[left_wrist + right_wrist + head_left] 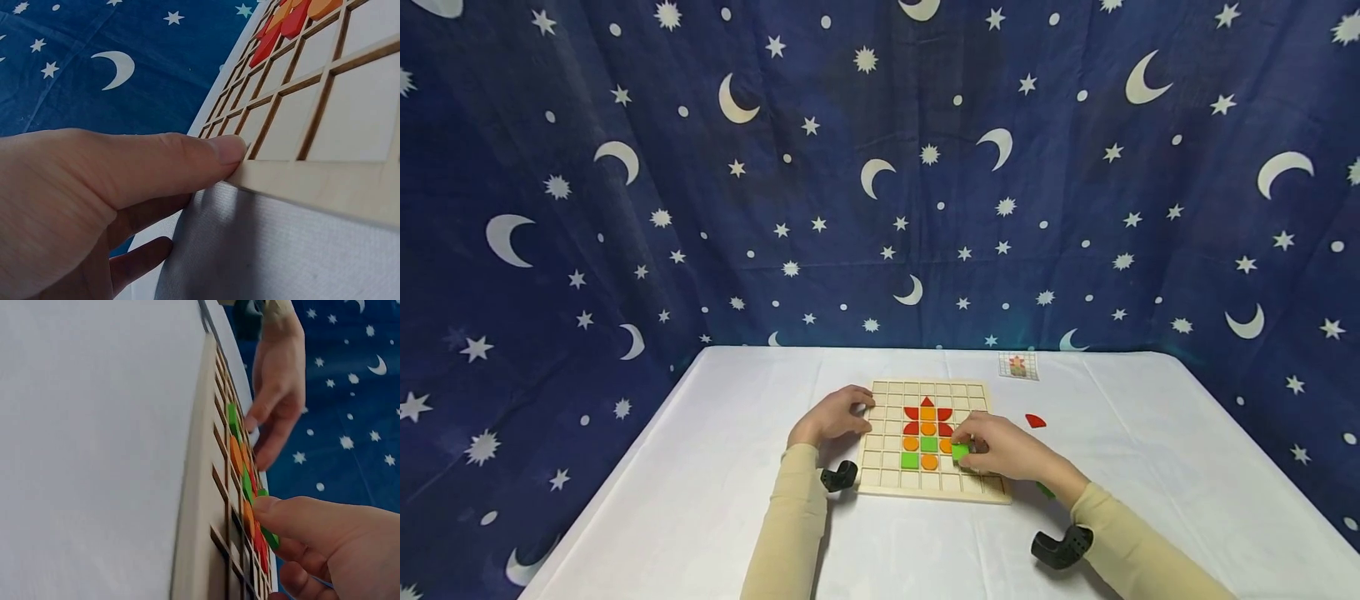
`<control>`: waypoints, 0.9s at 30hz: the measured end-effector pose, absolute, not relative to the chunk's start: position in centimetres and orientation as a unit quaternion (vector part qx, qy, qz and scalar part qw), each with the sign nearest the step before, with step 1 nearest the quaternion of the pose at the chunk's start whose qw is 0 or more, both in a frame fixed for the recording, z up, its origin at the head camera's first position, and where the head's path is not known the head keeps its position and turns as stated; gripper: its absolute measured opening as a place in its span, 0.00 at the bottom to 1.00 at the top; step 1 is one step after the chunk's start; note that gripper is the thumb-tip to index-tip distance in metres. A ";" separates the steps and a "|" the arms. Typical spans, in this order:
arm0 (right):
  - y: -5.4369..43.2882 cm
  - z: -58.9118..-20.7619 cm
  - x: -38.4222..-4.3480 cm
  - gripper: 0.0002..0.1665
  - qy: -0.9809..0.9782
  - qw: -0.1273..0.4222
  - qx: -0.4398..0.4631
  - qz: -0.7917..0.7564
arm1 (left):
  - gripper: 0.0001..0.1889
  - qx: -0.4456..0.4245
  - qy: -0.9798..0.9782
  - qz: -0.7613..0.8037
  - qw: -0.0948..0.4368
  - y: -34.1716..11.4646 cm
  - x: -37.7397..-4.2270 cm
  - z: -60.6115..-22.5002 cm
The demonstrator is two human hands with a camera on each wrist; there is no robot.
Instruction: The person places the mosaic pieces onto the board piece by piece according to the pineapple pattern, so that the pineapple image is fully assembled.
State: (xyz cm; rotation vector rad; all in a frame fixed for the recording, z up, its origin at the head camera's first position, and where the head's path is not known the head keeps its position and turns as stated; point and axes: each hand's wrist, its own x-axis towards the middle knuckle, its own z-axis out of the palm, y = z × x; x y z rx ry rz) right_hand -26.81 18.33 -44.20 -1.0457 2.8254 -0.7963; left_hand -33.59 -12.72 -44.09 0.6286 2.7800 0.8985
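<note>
A wooden grid board [880,485] lies on the table, bearing red, orange and green tiles in its middle cells. My right hand [1011,446] pinches a green square tile [960,452] between thumb and fingers over the board's right side. In the right wrist view this green tile [270,537] is tilted, beside the orange and red pieces. My left hand [835,417] touches the board's left edge, thumb and fingers spaced apart. The left wrist view shows its straight thumb [187,159] on the wooden rim [300,184], with other fingers lower down.
A loose red quarter-round tile [1035,421] lies right of the board. Partly hidden under the right forearm is a green piece [1046,491]. A small pattern card [1018,366] lies at the table's back. Behind hangs a dark blue curtain [820,275] with stars and moons.
</note>
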 end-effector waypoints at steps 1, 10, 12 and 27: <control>18.1 -44.3 -26.7 0.15 0.906 0.014 -0.336 -0.256 | 0.22 0.205 0.928 0.301 0.079 -12.7 -33.6 -44.1; 16.9 -44.5 -26.4 0.12 0.903 0.016 -0.345 -0.256 | 0.22 0.199 0.929 0.303 0.080 -12.6 -33.7 -44.4; 16.8 -44.5 -26.3 0.11 0.902 0.013 -0.350 -0.251 | 0.22 0.199 0.929 0.303 0.081 -12.6 -33.7 -44.4; 16.8 -44.9 -26.4 0.08 0.903 0.007 -0.352 -0.246 | 0.22 0.216 0.928 0.294 0.071 -12.8 -33.9 -44.4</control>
